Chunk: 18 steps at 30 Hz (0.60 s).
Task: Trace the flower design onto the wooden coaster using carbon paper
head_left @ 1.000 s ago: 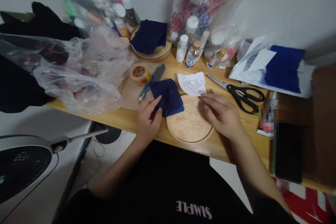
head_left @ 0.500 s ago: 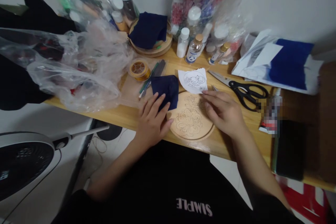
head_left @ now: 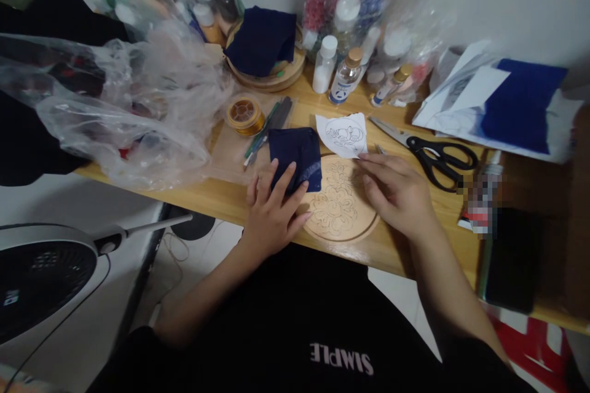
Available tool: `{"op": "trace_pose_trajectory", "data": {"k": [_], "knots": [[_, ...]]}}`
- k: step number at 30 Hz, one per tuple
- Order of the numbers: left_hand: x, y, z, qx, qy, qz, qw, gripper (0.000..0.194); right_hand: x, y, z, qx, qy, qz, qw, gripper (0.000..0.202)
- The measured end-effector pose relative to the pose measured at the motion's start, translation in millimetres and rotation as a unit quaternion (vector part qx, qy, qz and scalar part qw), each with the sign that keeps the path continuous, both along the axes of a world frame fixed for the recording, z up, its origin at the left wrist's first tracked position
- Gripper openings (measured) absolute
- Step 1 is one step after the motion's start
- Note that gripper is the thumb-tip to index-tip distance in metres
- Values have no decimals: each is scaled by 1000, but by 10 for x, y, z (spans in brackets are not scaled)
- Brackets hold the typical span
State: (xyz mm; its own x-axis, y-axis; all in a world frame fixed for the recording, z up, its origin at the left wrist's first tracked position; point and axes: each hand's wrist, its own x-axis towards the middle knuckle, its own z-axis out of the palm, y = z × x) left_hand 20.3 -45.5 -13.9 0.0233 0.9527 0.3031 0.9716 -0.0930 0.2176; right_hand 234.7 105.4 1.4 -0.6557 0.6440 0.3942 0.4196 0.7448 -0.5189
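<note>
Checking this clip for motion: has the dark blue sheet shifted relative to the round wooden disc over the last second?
Yes. The blue sheet slid left off the wooden disc, exposing more carving.

one view only, worn on the head, looking forward and steeply down over the person's own chest onto the near edge of the wooden table (head_left: 258,204), close in; the wall sits right behind, floor and a fan (head_left: 43,276) at lower left.

A light wooden table (head_left: 239,199) stands against a plain white wall (head_left: 507,0). Below its front edge lies pale floor (head_left: 193,258), with a round fan (head_left: 41,282) at lower left. Light is dim and even.
</note>
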Motion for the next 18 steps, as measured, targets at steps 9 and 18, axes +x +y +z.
{"op": "trace_pose_trajectory", "data": {"k": [9, 18], "knots": [[39, 15, -4, 5, 4, 7, 1000, 44, 12, -2, 12, -10, -9, 1, 1000, 30], [80, 21, -26, -6, -7, 22, 1000, 49, 8, -11, 25, -14, -3, 2, 1000, 33]]}}
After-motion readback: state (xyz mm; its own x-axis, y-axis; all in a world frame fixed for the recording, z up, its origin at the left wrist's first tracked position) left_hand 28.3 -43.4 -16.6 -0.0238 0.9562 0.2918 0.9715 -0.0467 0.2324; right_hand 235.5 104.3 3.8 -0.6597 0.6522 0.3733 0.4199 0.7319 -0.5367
